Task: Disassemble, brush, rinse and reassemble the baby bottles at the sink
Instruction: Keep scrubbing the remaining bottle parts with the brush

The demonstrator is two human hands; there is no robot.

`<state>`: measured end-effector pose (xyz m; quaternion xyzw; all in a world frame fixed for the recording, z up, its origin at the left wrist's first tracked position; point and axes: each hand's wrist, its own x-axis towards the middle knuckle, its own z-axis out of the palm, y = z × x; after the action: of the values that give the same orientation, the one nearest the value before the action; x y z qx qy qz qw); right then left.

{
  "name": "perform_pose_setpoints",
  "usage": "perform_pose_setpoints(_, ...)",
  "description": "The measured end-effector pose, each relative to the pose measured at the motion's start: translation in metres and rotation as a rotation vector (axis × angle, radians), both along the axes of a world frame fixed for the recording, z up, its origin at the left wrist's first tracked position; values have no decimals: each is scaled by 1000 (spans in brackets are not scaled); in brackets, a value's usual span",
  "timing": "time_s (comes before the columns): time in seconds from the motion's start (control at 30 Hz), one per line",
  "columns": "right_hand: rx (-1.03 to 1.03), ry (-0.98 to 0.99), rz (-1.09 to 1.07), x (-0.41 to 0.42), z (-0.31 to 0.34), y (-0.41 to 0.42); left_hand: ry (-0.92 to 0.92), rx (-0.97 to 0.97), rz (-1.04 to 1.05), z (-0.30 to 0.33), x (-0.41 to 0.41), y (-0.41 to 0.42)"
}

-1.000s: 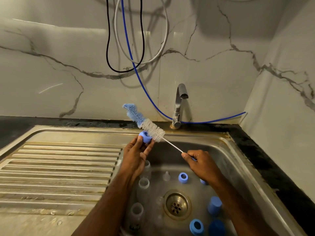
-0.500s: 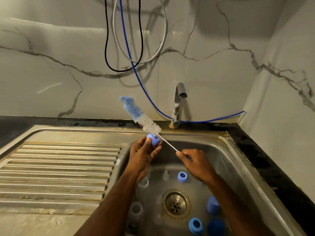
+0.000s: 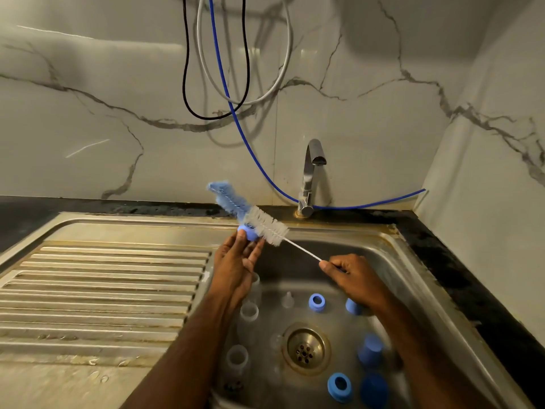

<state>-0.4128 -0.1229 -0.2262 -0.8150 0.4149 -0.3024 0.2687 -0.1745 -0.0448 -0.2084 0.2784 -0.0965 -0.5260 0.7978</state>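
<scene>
Behind bristles [image 3: 267,227], blue ring [image 3: 250,233] half hidden.

This is a home kitchen, seen at its washing-up corner. A stainless steel sink [image 3: 418,278] with a round drain strainer [image 3: 305,351] is set into a dark stone tabletop [image 3: 472,278], and a ribbed steel draining board [image 3: 103,290] runs off to its left. A chrome tap [image 3: 311,178] rises at the back edge of the basin. The walls [image 3: 88,113] are clad in pale marble-look tiles with grey veins and meet in a corner on the right. Loose hoses hang down the wall: a blue hose [image 3: 236,119], a black cable [image 3: 185,84] and a grey hose [image 3: 283,69]. Small blue bottle rings [image 3: 317,302] and clear bottle parts [image 3: 249,312] lie in the basin.
</scene>
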Motion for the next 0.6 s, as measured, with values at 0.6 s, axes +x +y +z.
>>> perform_pose_setpoints(0.6,21,-48,32,8,1,5,-49,-38,-128,2,-15,1)
